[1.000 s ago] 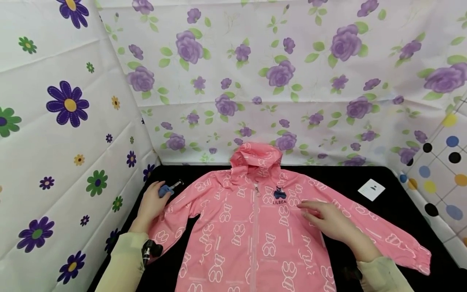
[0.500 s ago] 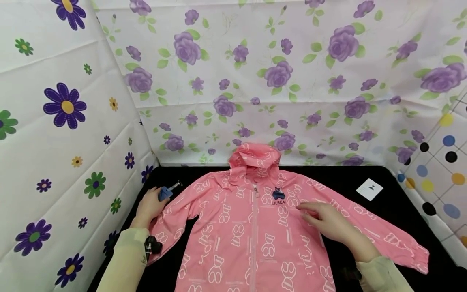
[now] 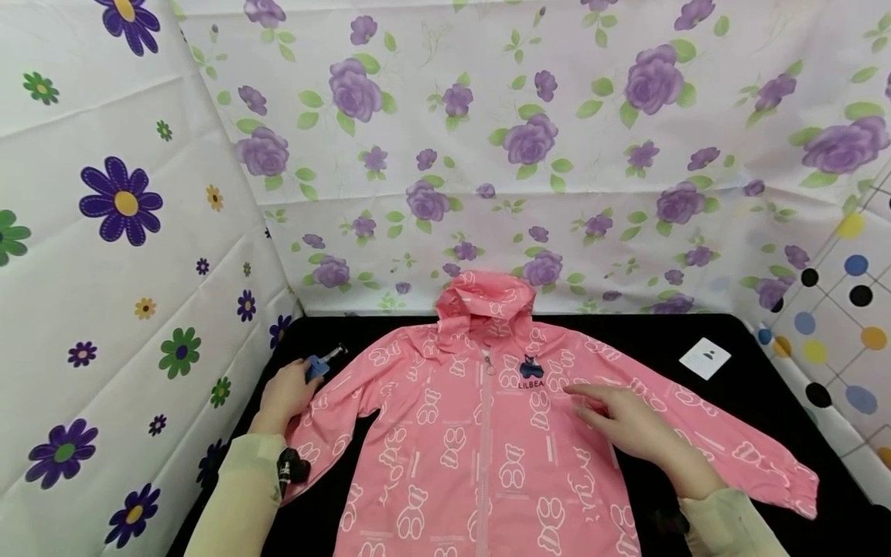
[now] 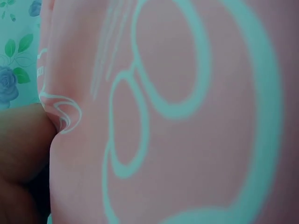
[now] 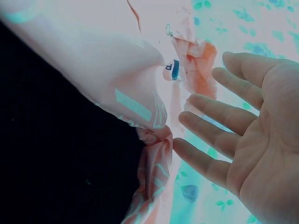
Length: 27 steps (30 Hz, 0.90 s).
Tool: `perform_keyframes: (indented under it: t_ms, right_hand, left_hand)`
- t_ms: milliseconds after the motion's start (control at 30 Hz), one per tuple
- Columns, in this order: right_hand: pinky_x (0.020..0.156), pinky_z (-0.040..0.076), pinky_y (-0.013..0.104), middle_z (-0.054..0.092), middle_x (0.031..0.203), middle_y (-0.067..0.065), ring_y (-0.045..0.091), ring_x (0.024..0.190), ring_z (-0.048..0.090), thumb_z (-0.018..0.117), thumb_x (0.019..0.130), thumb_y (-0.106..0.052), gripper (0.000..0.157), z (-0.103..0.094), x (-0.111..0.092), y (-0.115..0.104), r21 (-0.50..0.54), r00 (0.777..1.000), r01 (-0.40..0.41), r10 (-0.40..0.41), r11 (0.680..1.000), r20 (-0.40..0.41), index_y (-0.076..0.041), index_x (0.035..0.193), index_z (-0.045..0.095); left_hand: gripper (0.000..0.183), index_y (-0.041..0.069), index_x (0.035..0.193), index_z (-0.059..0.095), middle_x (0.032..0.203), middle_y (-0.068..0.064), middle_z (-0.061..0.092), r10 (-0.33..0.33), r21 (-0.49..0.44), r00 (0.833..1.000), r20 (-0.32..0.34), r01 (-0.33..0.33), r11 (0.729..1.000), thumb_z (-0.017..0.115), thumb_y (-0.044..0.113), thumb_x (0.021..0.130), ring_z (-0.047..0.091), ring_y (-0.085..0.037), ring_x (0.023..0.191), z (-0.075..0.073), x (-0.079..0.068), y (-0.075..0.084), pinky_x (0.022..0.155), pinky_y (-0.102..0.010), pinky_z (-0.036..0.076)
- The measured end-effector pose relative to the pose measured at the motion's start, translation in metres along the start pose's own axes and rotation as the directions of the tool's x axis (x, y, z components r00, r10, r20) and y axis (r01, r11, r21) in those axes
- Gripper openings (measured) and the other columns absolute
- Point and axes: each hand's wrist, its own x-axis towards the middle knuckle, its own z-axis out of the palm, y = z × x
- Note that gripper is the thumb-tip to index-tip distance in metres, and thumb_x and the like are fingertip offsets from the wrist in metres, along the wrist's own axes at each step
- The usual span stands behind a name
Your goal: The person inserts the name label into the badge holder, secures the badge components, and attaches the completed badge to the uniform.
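Observation:
A pink hooded jacket [image 3: 452,433] with white bear outlines lies spread, front up, its zip closed down the middle. At the sleeve on the left, my left hand [image 3: 287,393] holds a small blue-bodied thing with a thin metal end [image 3: 318,367] between thumb and fingers. Its kind is unclear. In the left wrist view the pink fabric [image 4: 177,140] fills most of the picture, beside part of the hand [image 4: 23,144]. My right hand [image 3: 629,418] hovers over the jacket's chest near the dark bear badge [image 3: 531,368], fingers loosely extended. The right wrist view shows its fingers [image 5: 210,133] spread and holding nothing.
The black tabletop [image 3: 668,340] carries a white card [image 3: 705,359] at the back right. A flowered cloth wall [image 3: 431,155] rises behind the table. Another patterned wall [image 3: 125,309] stands close along the left, and a dotted one [image 3: 849,309] along the right.
My left hand has lowered and drawn slightly left and toward me, with the blue thing still at its fingers. The right hand and the jacket have hardly moved.

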Motion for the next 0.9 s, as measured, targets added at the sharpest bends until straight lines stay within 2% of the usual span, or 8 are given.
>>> perform_keyframes:
  t_ms: [33,167,300,433,500,667,733,900]
  right_hand:
    - [0.081,0.053,0.039,0.076,0.106,0.005,0.012,0.081,0.060,0.074,0.104,-0.022,0.037,-0.001,0.000,0.000,0.003,1.000,0.003,-0.003,1.000,-0.005,-0.017,0.141,0.072]
    - [0.097,0.058,0.052,0.072,0.135,0.006,0.020,0.113,0.069,0.074,0.104,-0.020,0.037,-0.002,0.001,-0.002,-0.002,0.999,0.040,-0.040,0.999,-0.024,-0.016,0.140,0.072]
    - [0.102,0.056,0.059,0.071,0.137,0.009,0.032,0.126,0.067,0.073,0.104,-0.022,0.037,-0.002,0.003,-0.003,0.001,0.999,0.048,-0.048,0.999,-0.021,-0.016,0.141,0.071]
    - [0.103,0.056,0.059,0.072,0.136,0.009,0.034,0.128,0.066,0.073,0.105,-0.023,0.036,-0.002,0.003,-0.005,0.009,0.999,0.048,-0.048,0.999,-0.019,-0.016,0.140,0.072]
    - [0.104,0.055,0.059,0.072,0.136,0.008,0.034,0.128,0.066,0.073,0.105,-0.023,0.035,-0.001,0.004,-0.006,0.010,0.999,0.047,-0.046,0.999,-0.015,-0.016,0.139,0.073]
    - [0.104,0.055,0.059,0.072,0.137,0.008,0.032,0.129,0.066,0.073,0.105,-0.023,0.034,0.000,0.005,-0.005,0.018,0.999,0.034,-0.034,0.999,-0.009,-0.016,0.138,0.074]
    - [0.104,0.056,0.058,0.071,0.137,0.008,0.031,0.129,0.066,0.072,0.105,-0.024,0.034,0.001,0.005,-0.003,0.018,1.000,0.026,-0.025,1.000,-0.007,-0.016,0.138,0.074]
    - [0.102,0.057,0.056,0.071,0.138,0.007,0.029,0.127,0.066,0.071,0.106,-0.025,0.034,0.001,0.002,-0.001,0.031,1.000,-0.009,0.008,0.999,0.001,-0.018,0.139,0.074]
  left_hand:
    - [0.054,-0.015,0.145,0.055,0.149,-0.040,0.050,0.013,0.015,1.000,-0.001,-0.013,1.000,0.063,0.022,0.106,0.054,-0.058,0.132,0.001,0.001,0.000,0.110,-0.069,0.045]
    - [0.047,-0.011,0.134,0.066,0.135,-0.037,0.062,0.077,0.073,0.996,-0.037,-0.074,0.995,0.067,0.023,0.102,0.064,-0.055,0.118,0.012,0.014,-0.016,0.099,-0.069,0.053]
    - [0.039,-0.005,0.119,0.072,0.115,-0.027,0.069,0.114,0.094,0.992,-0.062,-0.108,0.990,0.071,0.026,0.096,0.071,-0.048,0.095,0.034,0.033,-0.044,0.080,-0.067,0.058]
    - [0.034,-0.004,0.113,0.071,0.104,-0.024,0.067,0.094,0.081,0.995,-0.012,-0.093,0.992,0.071,0.023,0.094,0.069,-0.044,0.083,0.045,0.042,-0.057,0.070,-0.063,0.058]
    - [0.032,-0.005,0.113,0.071,0.103,-0.025,0.067,0.083,0.082,0.997,0.004,-0.083,0.993,0.071,0.020,0.093,0.069,-0.043,0.082,0.042,0.041,-0.054,0.069,-0.063,0.058]
    - [0.040,-0.008,0.130,0.069,0.132,-0.036,0.064,0.048,0.057,0.997,0.053,-0.051,0.997,0.067,0.006,0.093,0.068,-0.053,0.107,0.008,0.017,-0.020,0.087,-0.068,0.057]
    - [0.044,-0.008,0.135,0.067,0.137,-0.036,0.062,0.058,0.042,0.998,0.034,-0.060,0.997,0.064,0.003,0.093,0.065,-0.056,0.114,0.002,0.010,-0.015,0.092,-0.069,0.055]
    - [0.043,-0.005,0.134,0.070,0.128,-0.034,0.067,0.065,-0.013,0.996,-0.054,-0.066,0.998,0.061,-0.004,0.092,0.066,-0.055,0.111,-0.002,-0.001,-0.009,0.091,-0.070,0.055]
